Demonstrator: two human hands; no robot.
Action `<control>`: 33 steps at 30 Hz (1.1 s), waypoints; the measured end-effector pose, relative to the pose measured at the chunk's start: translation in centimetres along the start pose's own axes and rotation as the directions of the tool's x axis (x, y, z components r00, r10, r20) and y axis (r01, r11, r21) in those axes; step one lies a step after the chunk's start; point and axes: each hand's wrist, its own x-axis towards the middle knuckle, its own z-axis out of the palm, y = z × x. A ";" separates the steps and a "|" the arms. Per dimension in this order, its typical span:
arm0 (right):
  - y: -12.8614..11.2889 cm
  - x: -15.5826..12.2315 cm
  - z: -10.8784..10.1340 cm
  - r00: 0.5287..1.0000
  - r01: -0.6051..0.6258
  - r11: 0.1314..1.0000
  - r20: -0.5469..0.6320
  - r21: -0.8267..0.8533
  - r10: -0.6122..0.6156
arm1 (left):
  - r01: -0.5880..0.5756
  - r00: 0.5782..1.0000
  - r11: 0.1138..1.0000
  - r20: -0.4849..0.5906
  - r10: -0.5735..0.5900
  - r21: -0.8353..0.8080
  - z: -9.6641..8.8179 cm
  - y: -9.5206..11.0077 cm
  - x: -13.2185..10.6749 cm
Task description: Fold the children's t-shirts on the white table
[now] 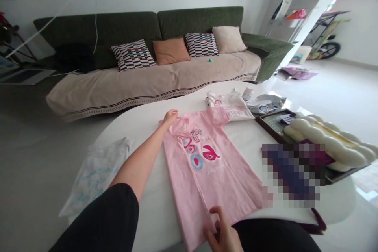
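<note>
A pink T-shirt (233, 181) with a colourful print lies on the white table (132, 122). Its left side is folded inward in a long strip, which partly covers the print. At the far shoulder end, my left hand (171, 117) is closed on the pink fabric. Close to me, my right hand (223, 232) has its thumb and bent forefinger on the folded edge near the hem, pinching the cloth. Folded white clothing (233, 104) with a print lies just beyond the far sleeve.
A white plastic bag (97, 169) lies at the table's left. On the right are a dark-rimmed tray (270, 128), a puffy cream tissue box cover (327, 138) and a crumpled silvery bag (265, 103). A green sofa (201, 19) with cushions stands behind the table.
</note>
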 end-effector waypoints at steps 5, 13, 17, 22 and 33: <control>-3.5 1.0 -2.2 0.974 0.143 0.931 -0.121 -0.335 -0.193 | -0.172 0.985 0.966 0.017 0.172 0.192 -0.7 -2.0 -4.9; -6.6 2.2 4.0 0.880 0.471 0.791 0.275 -0.390 -0.387 | -0.195 0.981 0.771 0.138 0.139 0.607 1.0 -5.4 -9.9; -8.5 1.7 6.1 0.881 0.466 0.809 0.268 -0.358 -0.389 | -0.169 0.985 0.759 0.129 0.113 0.629 -1.6 -6.4 -8.7; -10.0 0.9 5.8 0.827 0.529 0.810 0.366 -0.253 -0.426 | -0.132 0.991 0.742 0.115 0.074 0.657 -3.6 -6.8 -8.8; -3.9 20.0 -8.9 0.962 0.021 0.966 -0.268 0.258 0.050 | -0.283 0.959 0.709 0.212 0.190 0.645 -0.7 -5.8 -10.9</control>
